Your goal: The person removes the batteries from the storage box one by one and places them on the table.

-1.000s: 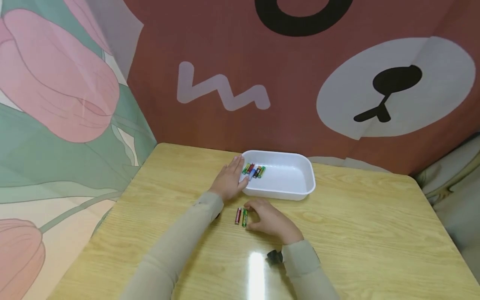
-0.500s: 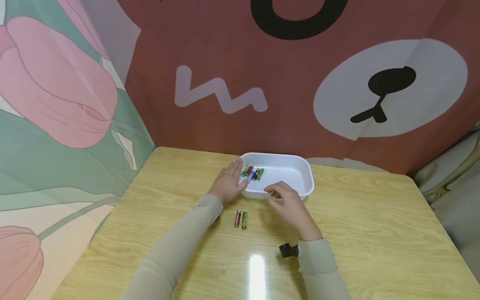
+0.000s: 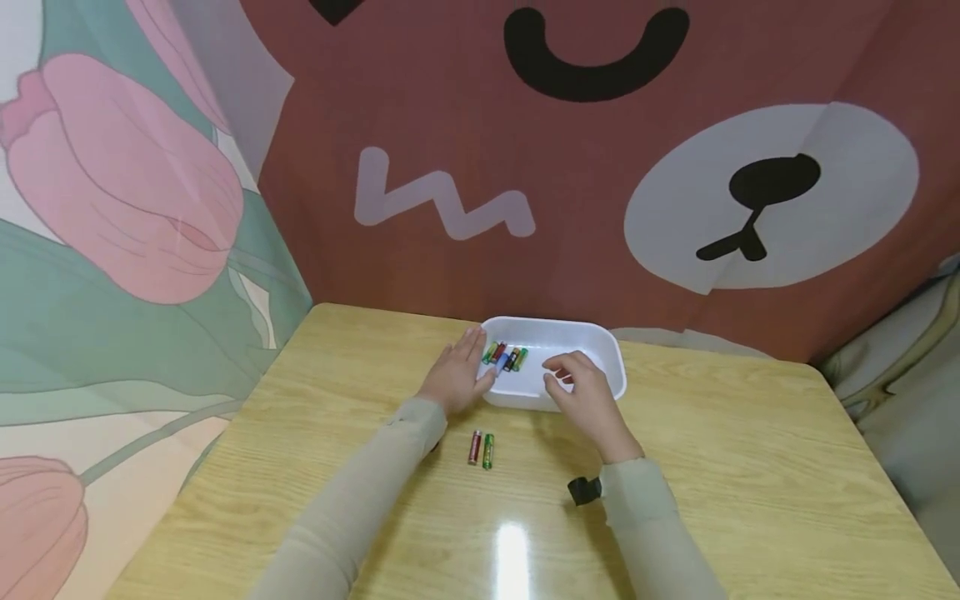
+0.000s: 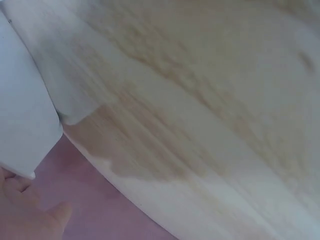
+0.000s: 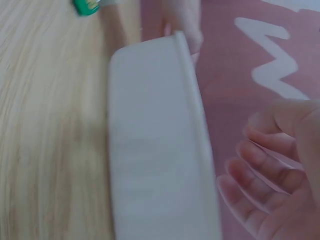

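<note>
In the head view a white rectangular tray [image 3: 525, 401] stands at the back of the table, with several batteries [image 3: 521, 359] lying side by side at its left end. My left hand [image 3: 456, 375] rests along the tray's left end, fingers straight and thumb over the front rim. Above the tray's right half is my right hand [image 3: 587, 398], its fingers loosely bent. The right wrist view shows nothing held in those fingers [image 5: 255, 160]. A red battery [image 3: 475, 447] and a green battery [image 3: 488, 451] lie on the table in front of the tray.
The wooden table [image 3: 750, 467] reaches back to a red-brown wall covering [image 3: 420, 275] with a cartoon face. A flowered covering [image 3: 135, 183] borders the left side, and a pale curtain [image 3: 915, 400] hangs at the right. A black wrist-worn device [image 3: 585, 491] juts from the right cuff.
My right hand has moved from beside the green battery on the table, up and to the right, to above the tray. The left hand stays at the tray's left end.
</note>
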`<state>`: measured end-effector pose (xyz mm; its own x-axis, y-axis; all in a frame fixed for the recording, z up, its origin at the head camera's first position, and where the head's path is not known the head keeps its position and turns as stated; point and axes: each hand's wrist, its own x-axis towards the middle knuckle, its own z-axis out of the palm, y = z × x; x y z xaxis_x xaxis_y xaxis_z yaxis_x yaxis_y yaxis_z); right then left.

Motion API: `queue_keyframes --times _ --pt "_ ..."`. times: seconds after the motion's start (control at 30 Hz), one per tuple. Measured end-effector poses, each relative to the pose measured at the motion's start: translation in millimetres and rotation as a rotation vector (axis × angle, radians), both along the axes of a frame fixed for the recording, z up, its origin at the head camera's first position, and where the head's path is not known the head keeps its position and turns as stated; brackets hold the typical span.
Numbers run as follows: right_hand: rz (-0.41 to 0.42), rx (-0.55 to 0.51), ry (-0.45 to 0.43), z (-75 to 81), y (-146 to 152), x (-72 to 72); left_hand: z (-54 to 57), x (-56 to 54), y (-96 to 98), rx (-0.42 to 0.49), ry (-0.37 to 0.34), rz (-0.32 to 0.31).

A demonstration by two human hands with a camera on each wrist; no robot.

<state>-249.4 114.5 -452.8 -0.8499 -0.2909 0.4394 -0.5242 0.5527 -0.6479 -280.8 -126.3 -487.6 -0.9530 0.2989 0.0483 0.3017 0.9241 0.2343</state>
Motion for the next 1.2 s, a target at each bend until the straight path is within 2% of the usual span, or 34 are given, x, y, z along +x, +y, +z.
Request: queue_keyframes --times 0.2,0.4,0.67,1.0,1.2 --pt "-0.073 0.013 -0.07 -16.7 8.5 -9.8 -9.4 4.0 5.3 -0.013 -0.018 -0.026" --pt "-0.086 0.01 -0.089 -25.9 8.9 -21.6 -13.8 5.9 6.7 -0.007 -0.008 -0.013" --pt "-0.063 0.037 -0.126 -27.2 -1.8 -37.4 -12.2 5.6 1.9 -0.033 -0.007 0.002" --pt "-0.058 0.069 -0.174 -19.1 -13.6 -56.3 -2.8 1.8 2.5 -0.03 -0.004 0.007" --pt "-0.043 0.082 -0.179 -16.2 -19.5 -65.6 -1.6 -0.2 1.4 -0.033 0.013 0.006"
